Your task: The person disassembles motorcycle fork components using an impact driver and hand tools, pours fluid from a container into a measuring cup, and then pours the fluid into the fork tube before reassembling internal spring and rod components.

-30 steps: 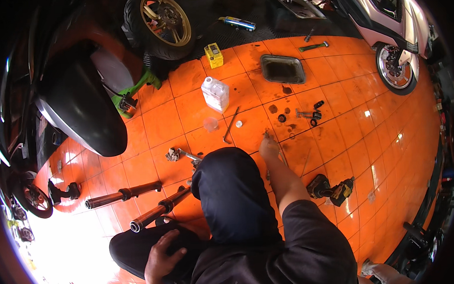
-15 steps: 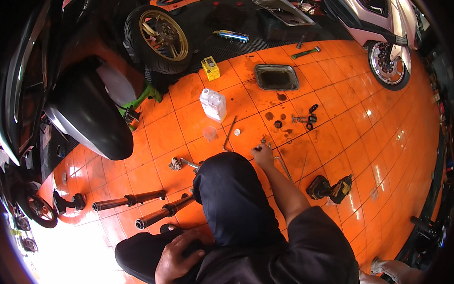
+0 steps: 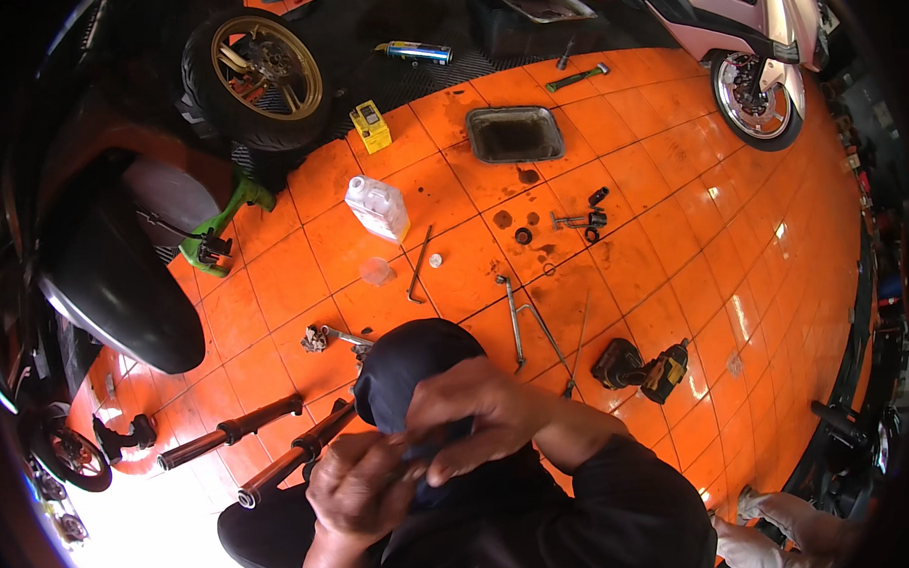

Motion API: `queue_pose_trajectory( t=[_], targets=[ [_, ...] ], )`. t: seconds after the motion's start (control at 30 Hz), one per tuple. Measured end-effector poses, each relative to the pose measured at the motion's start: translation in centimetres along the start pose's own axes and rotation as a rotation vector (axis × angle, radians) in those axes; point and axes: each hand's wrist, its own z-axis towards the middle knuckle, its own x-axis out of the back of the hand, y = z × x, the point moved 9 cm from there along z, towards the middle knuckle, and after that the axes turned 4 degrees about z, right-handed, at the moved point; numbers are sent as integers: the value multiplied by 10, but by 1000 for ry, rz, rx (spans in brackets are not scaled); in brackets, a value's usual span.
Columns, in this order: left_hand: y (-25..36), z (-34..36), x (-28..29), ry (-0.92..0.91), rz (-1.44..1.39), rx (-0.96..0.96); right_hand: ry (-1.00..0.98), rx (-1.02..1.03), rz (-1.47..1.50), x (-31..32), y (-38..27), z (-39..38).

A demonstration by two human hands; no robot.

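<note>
My left hand [image 3: 356,483] and my right hand [image 3: 474,413] are together over my black-clad bent knee [image 3: 407,351], both with fingers curled around something small that I cannot make out. Two metal fork tubes [image 3: 212,448] lie on the floor to my left, the nearer one [image 3: 281,472] partly behind my left hand. Beyond my hands lie long metal wrenches [image 3: 517,332] and a small dirty metal part [image 3: 316,339]. A cordless power tool [image 3: 660,375] is to the right. A white jug [image 3: 376,212], a hex key [image 3: 420,265] and loose dark parts [image 3: 592,219] are farther forward.
An oily metal pan [image 3: 512,134], yellow box [image 3: 369,127] and hammer [image 3: 575,77] are ahead. A loose wheel [image 3: 312,84] and black seat-shaped piece [image 3: 119,281] are left; a pink scooter [image 3: 731,29] is back right. Another person's legs [image 3: 783,528] are lower right.
My right hand has come back from the floor by the wrenches, where it picked up something small. My left hand has risen to meet it. The view has shifted slightly.
</note>
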Motion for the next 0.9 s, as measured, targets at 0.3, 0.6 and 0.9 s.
queue_pose_trajectory(
  t=[0.3, 0.6, 0.9],
  targets=[
    [-85, -93, -8, -151, -526, 839, 901, -1302, -1006, 368, 253, -210],
    [-157, -196, -45, -168, -393, 1381, 313, -1269, -1448, 443, 314, -58],
    [-179, -220, -52, -332, -116, 1449, 209, -1252, -1614, 398, 362, -15]
  ],
)
